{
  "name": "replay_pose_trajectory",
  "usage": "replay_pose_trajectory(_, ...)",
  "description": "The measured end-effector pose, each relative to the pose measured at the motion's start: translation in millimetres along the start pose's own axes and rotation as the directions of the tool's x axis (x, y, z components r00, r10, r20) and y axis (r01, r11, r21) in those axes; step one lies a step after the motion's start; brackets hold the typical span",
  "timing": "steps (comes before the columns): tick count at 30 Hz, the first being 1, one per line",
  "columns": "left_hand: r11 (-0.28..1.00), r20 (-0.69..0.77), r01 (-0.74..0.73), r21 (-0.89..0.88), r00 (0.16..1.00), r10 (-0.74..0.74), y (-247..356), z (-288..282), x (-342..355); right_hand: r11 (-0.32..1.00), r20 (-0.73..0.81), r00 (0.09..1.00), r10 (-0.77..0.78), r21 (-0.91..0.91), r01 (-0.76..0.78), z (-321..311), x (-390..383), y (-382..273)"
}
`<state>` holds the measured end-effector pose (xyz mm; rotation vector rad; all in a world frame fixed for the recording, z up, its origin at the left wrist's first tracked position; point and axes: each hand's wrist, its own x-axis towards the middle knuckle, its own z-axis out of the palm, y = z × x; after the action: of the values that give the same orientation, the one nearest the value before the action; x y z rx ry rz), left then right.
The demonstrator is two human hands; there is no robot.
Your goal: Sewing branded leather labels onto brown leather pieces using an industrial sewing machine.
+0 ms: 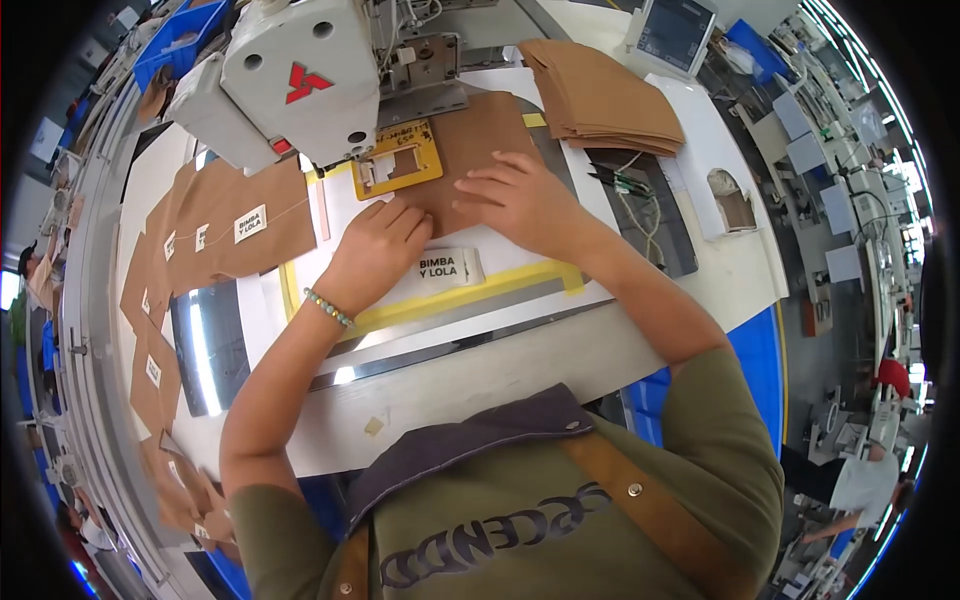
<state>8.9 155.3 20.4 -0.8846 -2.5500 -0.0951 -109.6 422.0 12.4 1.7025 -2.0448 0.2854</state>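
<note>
My left hand (385, 240) has its fingers curled on the lower left edge of a brown fabric piece (482, 135) beneath the sewing machine (262, 85). My right hand (510, 200) rests on the same piece, fingers spread. A yellow template frame (398, 170) sits on the piece under the machine's head, just above my left hand. Below my hands, a white printed label (448, 266) lies on the white board (430, 300) edged with yellow tape. To the left, brown pieces (280, 200) with white labels and threads spread across the table and down its left end.
A stack of brown pieces (600, 90) stands back right, beside a screen (668, 35). Scissors and cord (625, 185) lie at the right. Blue bins (165, 45) are at upper left and below the table (400, 400). Other people (855, 480) work at machines on either side.
</note>
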Motion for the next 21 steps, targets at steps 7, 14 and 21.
replay_pose_trajectory(7,0.955,0.001,0.064,0.291,0.998,-0.067,-28,1,-37,0.962,0.238,0.955,0.177,-0.248,-0.117,5,-6,9)
replay_pose_trajectory(14,0.93,0.047,0.313,0.191,0.944,-0.327,-24,-13,-69,0.939,0.364,0.896,0.253,0.13,-0.318,-14,-5,11)
replay_pose_trajectory(21,0.885,0.171,0.465,-0.032,0.875,-0.454,1,-26,-86,0.971,0.394,0.893,0.218,0.008,-0.241,-9,-12,1)
